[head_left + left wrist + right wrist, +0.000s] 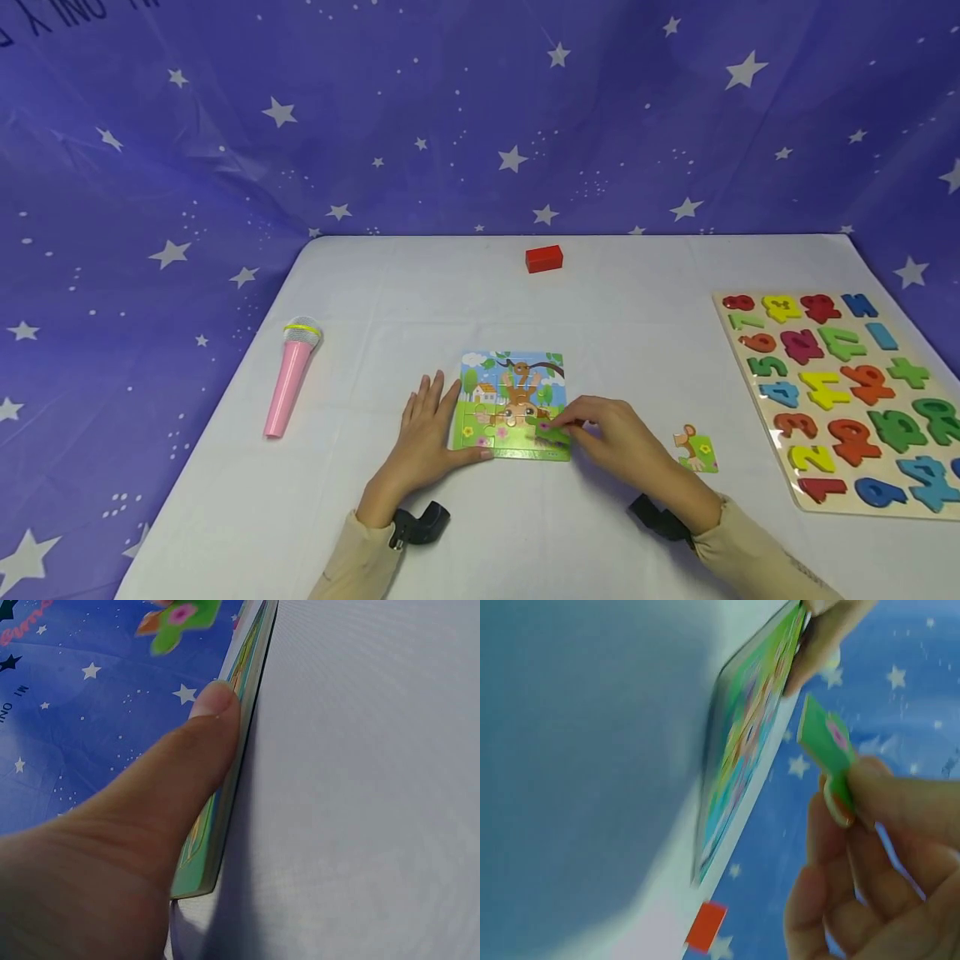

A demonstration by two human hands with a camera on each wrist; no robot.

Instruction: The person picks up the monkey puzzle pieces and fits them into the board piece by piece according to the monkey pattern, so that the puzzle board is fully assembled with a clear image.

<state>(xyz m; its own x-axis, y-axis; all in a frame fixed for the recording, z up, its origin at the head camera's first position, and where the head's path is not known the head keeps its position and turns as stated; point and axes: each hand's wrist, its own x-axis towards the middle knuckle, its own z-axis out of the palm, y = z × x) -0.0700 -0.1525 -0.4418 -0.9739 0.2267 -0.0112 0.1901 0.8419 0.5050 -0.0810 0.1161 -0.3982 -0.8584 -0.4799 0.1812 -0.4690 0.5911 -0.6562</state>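
A square jigsaw puzzle (480, 360) with a picture of a hanging monkey and a small house lies in the middle of the table. My left hand (427, 433) rests against its left side, fingers straight, the thumb along the near edge; the left wrist view shows that thumb (187, 746) on the tray's rim. Between thumb and fingers, my right hand (618, 437) pinches a green puzzle piece (825, 742) with a pink flower, held over the puzzle's near right corner. Another puzzle piece (701, 452), green with a brown animal part, lies to the right of the puzzle.
A pink toy microphone (291, 379) lies at the left. Toward the far edge sits a red block (543, 259). On the right lies a wooden board (780, 475) with colourful numbers and letters. White cloth covers the table, and a purple starry curtain (465, 108) hangs behind.
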